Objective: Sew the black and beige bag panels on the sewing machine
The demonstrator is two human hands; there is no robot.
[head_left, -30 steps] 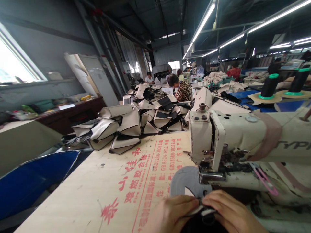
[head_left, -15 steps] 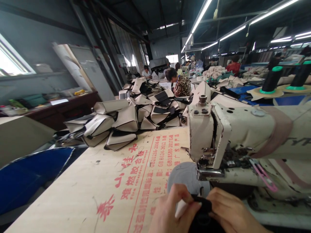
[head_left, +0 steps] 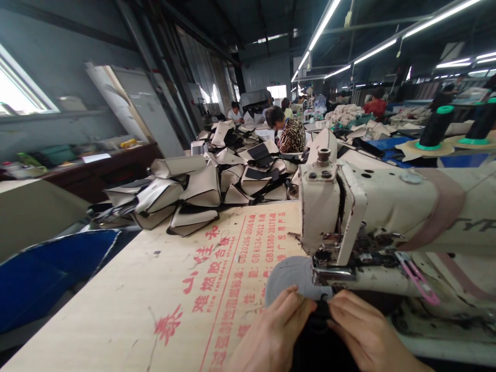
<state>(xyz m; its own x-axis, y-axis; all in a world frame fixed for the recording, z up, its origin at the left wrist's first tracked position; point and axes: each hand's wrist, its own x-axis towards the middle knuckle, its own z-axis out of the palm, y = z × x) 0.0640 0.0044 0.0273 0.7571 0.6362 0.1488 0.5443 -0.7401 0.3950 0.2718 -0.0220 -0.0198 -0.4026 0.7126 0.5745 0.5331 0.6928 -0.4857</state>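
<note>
Black fabric (head_left: 320, 330) sits pinched between your two hands just in front of the sewing machine (head_left: 372, 217), right below its presser foot (head_left: 323, 274). Half a second ago you had a folded corner of the piece lifted up between your fingertips, clear of the machine bed; now that corner is pressed flat and pushed in closer to the foot. Your left hand (head_left: 271, 336) has its fingers curled loosely, tips bearing down on the left edge of the cloth. Your right hand (head_left: 368, 336) mirrors it, fingers bent and closed on the right edge, touching the cloth beside the foot. Neither hand is spread wide. By the look of it, you are lining up the edge under the foot.

Left of the machine lies the printed board (head_left: 194, 289) with red lettering, and behind that a heap of beige bag panels (head_left: 201, 191). Further behind the machine a person in a patterned top (head_left: 290, 135) works.
</note>
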